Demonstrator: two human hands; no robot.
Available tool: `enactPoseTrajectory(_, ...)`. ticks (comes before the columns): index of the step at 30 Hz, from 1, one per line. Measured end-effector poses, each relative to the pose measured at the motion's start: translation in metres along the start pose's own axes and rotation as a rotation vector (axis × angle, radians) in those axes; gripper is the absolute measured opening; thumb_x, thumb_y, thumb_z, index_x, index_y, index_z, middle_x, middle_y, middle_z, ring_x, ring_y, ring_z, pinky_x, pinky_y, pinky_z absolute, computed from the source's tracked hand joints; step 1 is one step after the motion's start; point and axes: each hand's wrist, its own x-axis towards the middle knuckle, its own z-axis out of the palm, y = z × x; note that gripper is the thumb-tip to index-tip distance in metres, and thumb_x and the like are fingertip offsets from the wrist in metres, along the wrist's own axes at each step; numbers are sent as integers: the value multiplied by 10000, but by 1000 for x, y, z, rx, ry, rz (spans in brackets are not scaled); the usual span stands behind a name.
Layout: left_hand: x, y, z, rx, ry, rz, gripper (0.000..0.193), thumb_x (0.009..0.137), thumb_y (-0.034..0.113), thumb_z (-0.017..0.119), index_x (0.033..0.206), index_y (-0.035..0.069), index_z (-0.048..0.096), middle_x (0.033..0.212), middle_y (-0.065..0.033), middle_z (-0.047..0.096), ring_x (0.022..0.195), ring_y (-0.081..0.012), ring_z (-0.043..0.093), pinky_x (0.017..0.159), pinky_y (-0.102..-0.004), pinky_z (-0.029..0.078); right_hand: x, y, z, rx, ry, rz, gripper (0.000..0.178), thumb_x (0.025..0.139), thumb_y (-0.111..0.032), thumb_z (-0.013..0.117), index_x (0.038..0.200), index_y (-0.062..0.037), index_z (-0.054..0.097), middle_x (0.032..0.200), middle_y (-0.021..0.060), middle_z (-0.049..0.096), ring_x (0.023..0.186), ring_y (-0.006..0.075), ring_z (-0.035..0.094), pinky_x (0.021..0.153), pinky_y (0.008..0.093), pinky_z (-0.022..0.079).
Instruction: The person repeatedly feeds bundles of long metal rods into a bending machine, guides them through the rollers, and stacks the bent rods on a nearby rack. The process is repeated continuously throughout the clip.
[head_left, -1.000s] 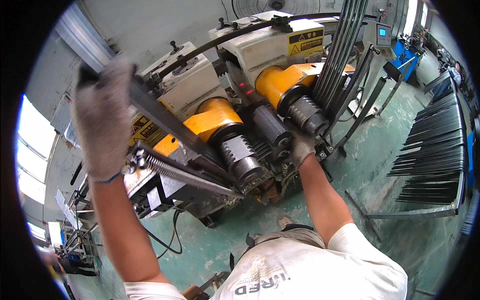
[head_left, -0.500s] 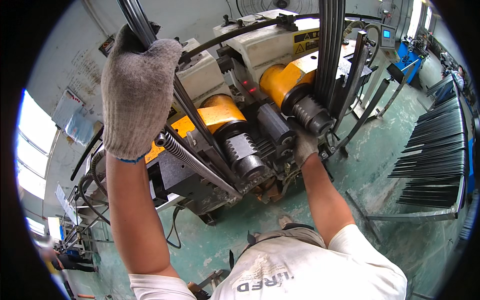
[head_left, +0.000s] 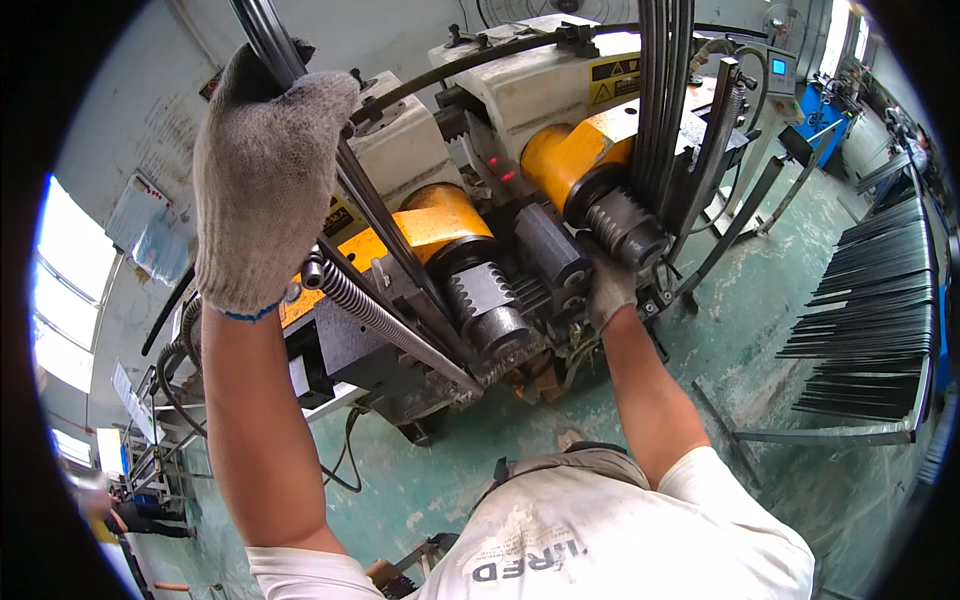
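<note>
My left hand point(head_left: 262, 190), in a grey knit glove, is closed round a bundle of long dark metal rods point(head_left: 268, 42) at the upper left. Its rods slant down past the glove towards the left yellow clamp head point(head_left: 445, 222) of a machine. My right hand point(head_left: 610, 292), also gloved, reaches in between a dark faceted block point(head_left: 550, 245) and the right black toothed cylinder point(head_left: 625, 228). Its fingers are hidden behind these parts. Another toothed cylinder point(head_left: 488, 300) sits below the left clamp head. Two red light spots show on the machine between the clamp heads.
More upright dark rods point(head_left: 665, 100) stand beside the right yellow clamp head point(head_left: 575, 160). A coil spring point(head_left: 385, 320) slants across the machine's left front. At the right, a rack point(head_left: 830, 437) bears many thin black rods. A control box point(head_left: 780, 75) stands behind; another person is at far left.
My left hand has shifted slightly to the left, and the tops of the rods in it have tilted the same way. My right hand stays almost in place.
</note>
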Motion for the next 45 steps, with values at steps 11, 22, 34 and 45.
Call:
enactPoseTrajectory(11, 24, 1, -17, 531, -91, 201, 349, 1026, 76, 740, 1344, 212, 787, 1238, -64, 841, 1105, -260, 829, 984, -439, 687, 6, 7, -4, 97, -6, 1, 414, 905, -147, 882, 1286, -55, 749, 1152, 71, 755, 991, 225, 732, 844, 413, 598)
enactPoseTrajectory(22, 15, -20, -12, 637, -18, 441, 146, 996, 98, 783, 1141, 101, 809, 884, -99, 800, 844, -173, 806, 717, -326, 690, 18, 21, -12, 24, -71, -46, 430, 958, -134, 834, 1359, -28, 721, 1274, 84, 738, 1090, 216, 713, 941, 398, 580)
enactPoseTrajectory(34, -14, -29, -35, 233, -398, 438, 266, 998, 22, 717, 1228, 116, 813, 1134, -79, 852, 1014, -225, 843, 907, -349, 708, 63, 93, -69, 36, -210, -41, 379, 935, -1, 699, 1313, 30, 710, 1223, 115, 763, 1047, 250, 762, 912, 415, 627)
enactPoseTrajectory(45, -19, -31, -47, 185, -479, 418, 323, 1012, 21, 703, 1298, 141, 794, 1177, -95, 847, 999, -235, 848, 853, -325, 704, 19, 37, -31, 95, -103, 173, 427, 981, -31, 779, 1386, -17, 643, 1321, 107, 723, 1080, 239, 738, 933, 423, 615)
